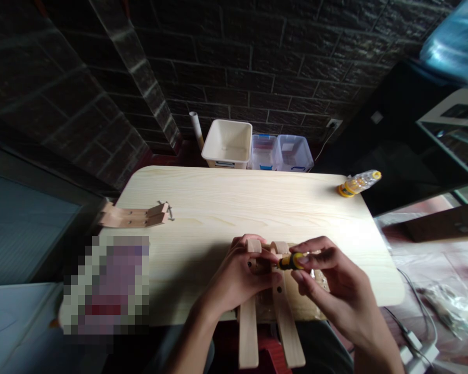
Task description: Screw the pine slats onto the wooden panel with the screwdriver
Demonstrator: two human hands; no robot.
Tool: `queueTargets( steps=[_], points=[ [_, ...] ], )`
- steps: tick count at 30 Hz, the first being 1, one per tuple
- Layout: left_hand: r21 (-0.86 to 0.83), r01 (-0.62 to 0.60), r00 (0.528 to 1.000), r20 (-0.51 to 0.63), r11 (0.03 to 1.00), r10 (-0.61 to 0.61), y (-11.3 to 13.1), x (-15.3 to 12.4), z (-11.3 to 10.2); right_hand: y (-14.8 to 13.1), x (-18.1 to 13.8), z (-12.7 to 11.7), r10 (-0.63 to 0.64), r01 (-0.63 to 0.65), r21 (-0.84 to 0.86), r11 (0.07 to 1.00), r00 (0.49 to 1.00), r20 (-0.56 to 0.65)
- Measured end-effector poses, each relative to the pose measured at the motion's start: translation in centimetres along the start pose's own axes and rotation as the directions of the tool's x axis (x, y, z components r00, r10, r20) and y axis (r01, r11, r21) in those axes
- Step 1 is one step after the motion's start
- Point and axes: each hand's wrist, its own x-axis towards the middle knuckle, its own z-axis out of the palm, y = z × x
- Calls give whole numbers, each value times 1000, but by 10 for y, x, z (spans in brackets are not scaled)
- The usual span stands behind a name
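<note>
My right hand (339, 283) pinches a short yellow-and-black screwdriver (290, 261) between thumb and fingertips. It lies nearly level, its tip pointing left at the inner side of a wooden frame (248, 332). Two pale wooden strips with curved upper ends make up this frame, and dark holes or screw heads show in them. My left hand (236, 272) is closed around the upper part of the frame, fingers reaching between the strips near the screwdriver tip. Beneath lies a brown, cardboard-like pad (306, 301) at the table's front edge. The exact contact of the tip is hidden.
On the wood-topped table (226, 202), curved wooden pieces (134, 215) lie left with several screws (169, 210) beside them. A clear-and-yellow tool case (359, 183) rests at the back right. A pixelated patch covers the front left. Behind are a cream bin (228, 143) and clear boxes (294, 150).
</note>
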Motion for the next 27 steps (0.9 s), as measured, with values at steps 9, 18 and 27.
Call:
queueTargets(
  steps=[9, 18, 27],
  points=[
    [12, -62, 998, -15, 998, 62, -3, 0, 1, 3, -5, -4, 62, -63, 82, 995, 998, 16],
    [27, -77, 997, -14, 997, 77, -8, -1, 2, 6, -2, -2, 9, -8, 73, 997, 1000, -16],
    [30, -88, 996, -8, 996, 88, -8, -1, 1, 1, -2, -4, 26, -27, 51, 998, 1000, 15]
  ],
)
